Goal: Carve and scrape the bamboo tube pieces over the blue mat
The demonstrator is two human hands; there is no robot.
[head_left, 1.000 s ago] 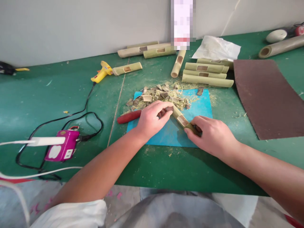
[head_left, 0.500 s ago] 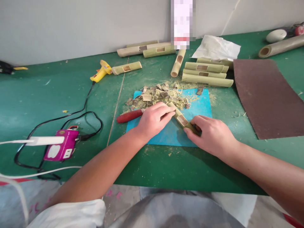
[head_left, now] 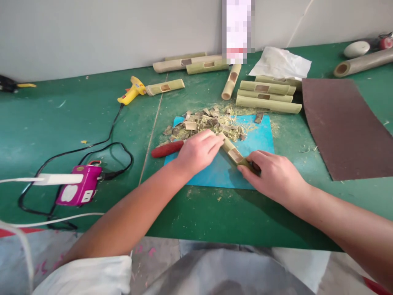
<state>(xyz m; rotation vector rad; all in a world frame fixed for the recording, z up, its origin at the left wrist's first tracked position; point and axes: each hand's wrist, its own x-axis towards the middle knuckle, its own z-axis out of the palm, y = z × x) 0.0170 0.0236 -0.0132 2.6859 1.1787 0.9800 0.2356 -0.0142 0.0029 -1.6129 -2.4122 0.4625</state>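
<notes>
A bamboo tube (head_left: 231,148) with a rectangular opening lies slanted over a blue mat (head_left: 221,174). My right hand (head_left: 272,172) is wrapped round its lower right end. My left hand (head_left: 199,150) touches the upper left end with its fingertips, the fingers close together; whether they pinch anything is hidden. Beside the left hand lies a red-handled tool (head_left: 167,149), its far end hidden. Behind both hands a heap of bamboo chips and shavings (head_left: 208,123) covers the back of the mat.
Cut bamboo tubes (head_left: 268,104) lie at the back, near white paper (head_left: 279,63). A yellow glue gun (head_left: 132,91) and a purple power adapter (head_left: 79,186) with cables stand left. Brown sheet (head_left: 346,131) lies right, below a thicker tube (head_left: 365,62).
My left hand has shifted slightly left along with its forearm, showing more of the tube's upper end. My right hand keeps its hold. The view has moved a little.
</notes>
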